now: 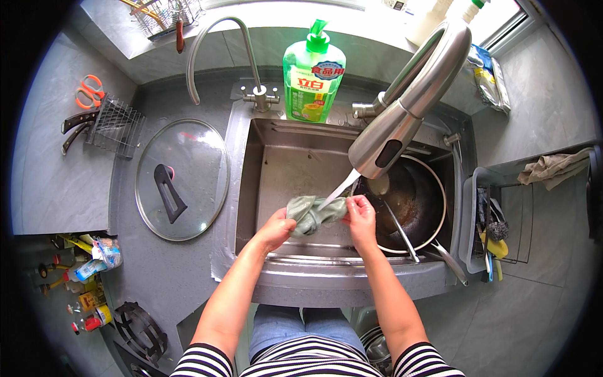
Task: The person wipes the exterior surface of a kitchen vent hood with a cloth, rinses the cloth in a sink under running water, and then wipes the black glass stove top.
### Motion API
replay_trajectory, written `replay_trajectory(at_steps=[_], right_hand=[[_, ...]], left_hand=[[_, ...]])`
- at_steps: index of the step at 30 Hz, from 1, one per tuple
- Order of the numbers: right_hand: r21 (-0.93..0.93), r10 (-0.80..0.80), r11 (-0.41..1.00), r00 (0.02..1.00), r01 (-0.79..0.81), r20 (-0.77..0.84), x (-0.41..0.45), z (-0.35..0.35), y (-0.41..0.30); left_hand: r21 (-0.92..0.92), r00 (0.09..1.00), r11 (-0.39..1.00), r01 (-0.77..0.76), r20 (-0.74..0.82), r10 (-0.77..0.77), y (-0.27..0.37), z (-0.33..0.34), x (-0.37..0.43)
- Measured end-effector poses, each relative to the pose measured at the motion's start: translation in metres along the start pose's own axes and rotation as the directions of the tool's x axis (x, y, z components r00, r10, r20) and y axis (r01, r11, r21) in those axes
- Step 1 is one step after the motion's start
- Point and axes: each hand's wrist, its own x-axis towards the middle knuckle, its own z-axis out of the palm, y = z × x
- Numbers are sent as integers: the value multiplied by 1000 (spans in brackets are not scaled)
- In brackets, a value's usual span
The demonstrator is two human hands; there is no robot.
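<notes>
A wet grey-green cloth (308, 214) is stretched between my two hands over the stainless steel sink (292, 165). My left hand (279, 229) grips its left end, and the fingers of my right hand (362, 214) pinch the right end. Water (341, 188) runs onto the cloth from the spout of the metal faucet (388, 146). Just right of my right hand, a dark wok (414, 202) rests in the sink, with a metal-handled utensil (400, 231) leaning in it and its bowl end partly hidden.
Left of the sink lies a glass lid (202, 165) with a black handle. A green dish soap bottle (313, 85) and a thin curved tap (259, 94) stand behind the sink. A wire knife rack (118, 125) is at left; a plastic basket (471, 217) with brushes hangs at right.
</notes>
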Motion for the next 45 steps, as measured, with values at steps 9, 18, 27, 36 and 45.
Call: replay_trajectory(at_steps=[9, 18, 27, 36, 45], right_hand=[[-790, 89, 581, 948, 198, 304, -9, -29, -31], [112, 178, 970, 943, -216, 280, -10, -38, 1], [-709, -347, 402, 813, 579, 467, -51, 60, 30], [-839, -213, 487, 964, 244, 156, -26, 49, 41], [-782, -167, 621, 983, 50, -70, 34, -53, 52]], left_hand=[[-384, 990, 918, 100, -56, -131, 41, 68, -11], [216, 983, 975, -59, -155, 94, 36, 56, 5], [-311, 914, 947, -86, -402, -49, 9, 126, 52], [-515, 851, 853, 83, -408, -330, -42, 145, 47], [-607, 962, 759, 236, 258, -92, -27, 138, 74]])
